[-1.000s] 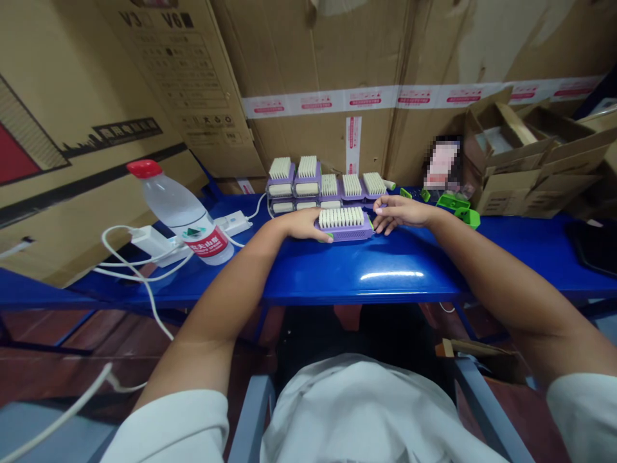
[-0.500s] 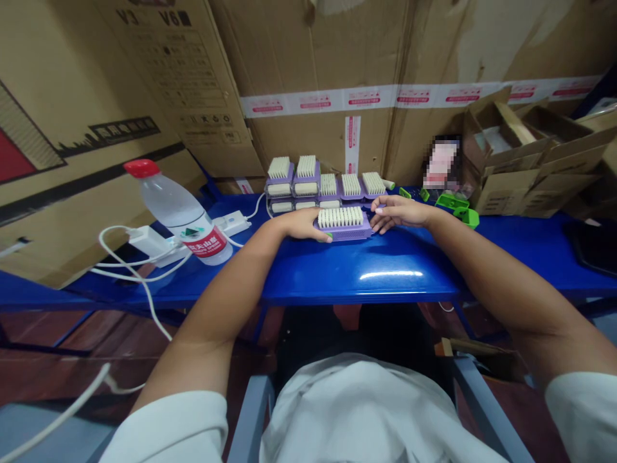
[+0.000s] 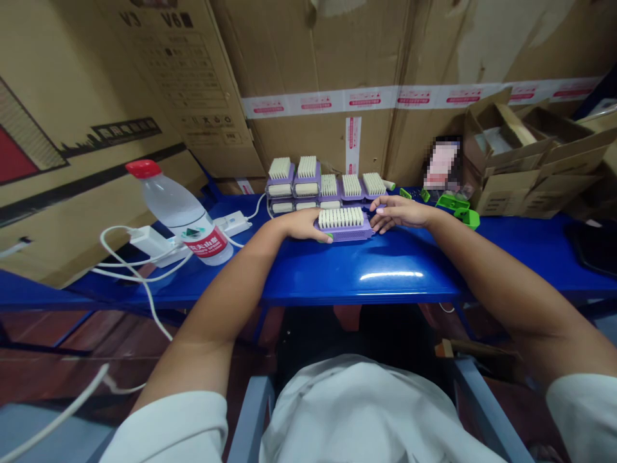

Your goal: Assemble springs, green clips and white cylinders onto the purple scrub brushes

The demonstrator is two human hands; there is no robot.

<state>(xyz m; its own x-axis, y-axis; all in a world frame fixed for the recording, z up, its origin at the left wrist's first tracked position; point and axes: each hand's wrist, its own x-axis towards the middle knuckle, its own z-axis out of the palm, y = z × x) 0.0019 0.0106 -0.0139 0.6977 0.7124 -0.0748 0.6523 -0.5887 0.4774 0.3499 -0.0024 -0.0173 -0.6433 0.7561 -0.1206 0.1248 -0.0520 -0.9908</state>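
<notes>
A purple brush-like block with rows of white bristles (image 3: 343, 225) lies on its base on the blue table, bristles up. My left hand (image 3: 307, 225) is closed around its left end, thumb along the front side by a small green part. At the block's right end is my right hand (image 3: 398, 212), fingers apart and slightly curled, holding nothing that I can see. Whether its fingertips touch the block I cannot tell. Close behind, several similar purple blocks (image 3: 351, 186) stand in a row, stacked at the left.
A red-capped water bottle (image 3: 193, 222) stands left, before a white power strip (image 3: 234, 223) with cables. Green plastic parts (image 3: 453, 202) lie right of my right hand. Behind them are a phone (image 3: 442, 164) with a blurred screen and open cardboard boxes (image 3: 511, 190). Cardboard walls the back.
</notes>
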